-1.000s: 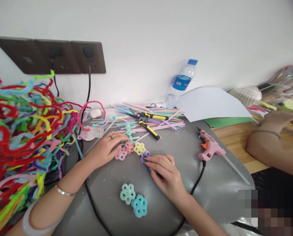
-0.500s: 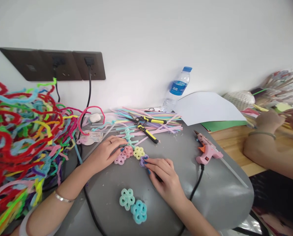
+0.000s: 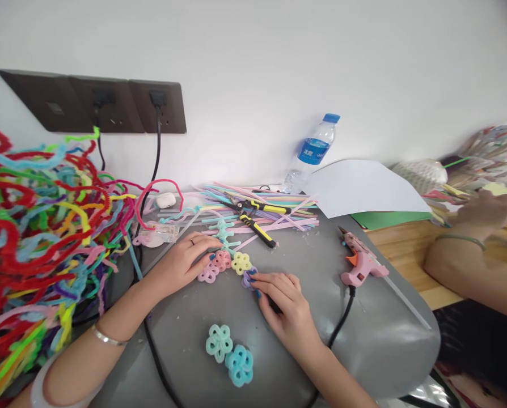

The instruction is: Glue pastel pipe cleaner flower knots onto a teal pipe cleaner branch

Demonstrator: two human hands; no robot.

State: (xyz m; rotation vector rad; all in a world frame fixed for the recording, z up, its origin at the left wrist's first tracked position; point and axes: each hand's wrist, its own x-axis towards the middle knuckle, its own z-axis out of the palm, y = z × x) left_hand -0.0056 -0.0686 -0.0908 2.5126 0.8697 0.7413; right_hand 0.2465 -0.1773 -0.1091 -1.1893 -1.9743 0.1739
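A row of small pipe-cleaner flowers lies on the grey surface: a pale pink one (image 3: 208, 273), a coral pink one (image 3: 223, 260), a yellow one (image 3: 241, 263) and a purple one (image 3: 247, 278). A pale green branched pipe-cleaner piece (image 3: 223, 233) rises behind them. My left hand (image 3: 187, 260) is closed lightly at the green piece, its thumb by the pink flowers. With its fingertips together, my right hand (image 3: 285, 309) grips the purple flower's edge. Closer to me lie a mint green flower (image 3: 219, 343) and a turquoise flower (image 3: 240, 365), touching each other.
Pliers (image 3: 253, 218) rest on pastel pipe cleaners (image 3: 296, 224). A pink glue gun (image 3: 359, 266) lies right, its cord running forward. Left is a heap of coloured pipe cleaners (image 3: 45, 226). A bottle (image 3: 315, 150) leans against the wall by white paper (image 3: 364, 187). Another person's arm (image 3: 470, 255) is far right.
The view has shifted slightly. Both my hands keep their places at the flowers. The other person's hands at the far right have moved a little.
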